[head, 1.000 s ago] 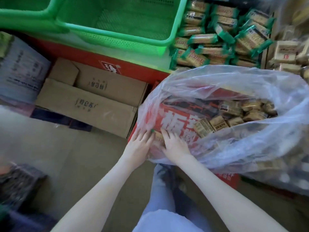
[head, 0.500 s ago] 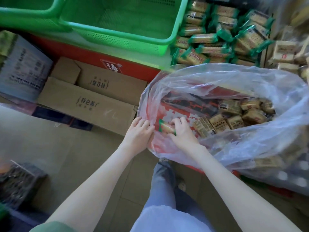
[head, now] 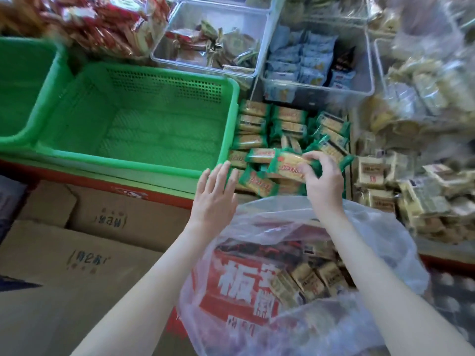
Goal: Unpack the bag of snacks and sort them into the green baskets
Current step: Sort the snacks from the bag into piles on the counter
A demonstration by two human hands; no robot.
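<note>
Right hand (head: 323,183): hovering beyond the far edge of the bag, gripping a green-wrapped packet (head: 288,164) by its right end.
Right fingers (head: 312,156): curling over the top of the wrapper, with the thumb pinching it from the near side.
Held packet: lying lengthwise left to right, just over the pile of green packets (head: 290,124). Cannot tell whether it is touching the top ones.
Left hand (head: 214,201): hovering palm down and holding nothing, beside the near right corner of the green basket.
Left fingers (head: 221,173): lying straight and slightly spread, with the tips pointing far, near the basket rim.
Green basket (head: 230,124): sitting just left of the green pile, showing its bare mesh floor.
Second green basket (head: 18,80): sitting at the far left, its rim meeting the first one's.
Plastic bag (head: 380,235): standing open at near right, under the right forearm. It is holding a red carton (head: 236,278) with white characters, and tan packets (head: 311,278) to the right of that.
Tan stacks (head: 372,173): crowding the space right of the green pile.
Clear bins (head: 210,73): standing far behind, holding mixed wrapped snacks.
Cardboard boxes (head: 90,253): lying flat at near left.
</note>
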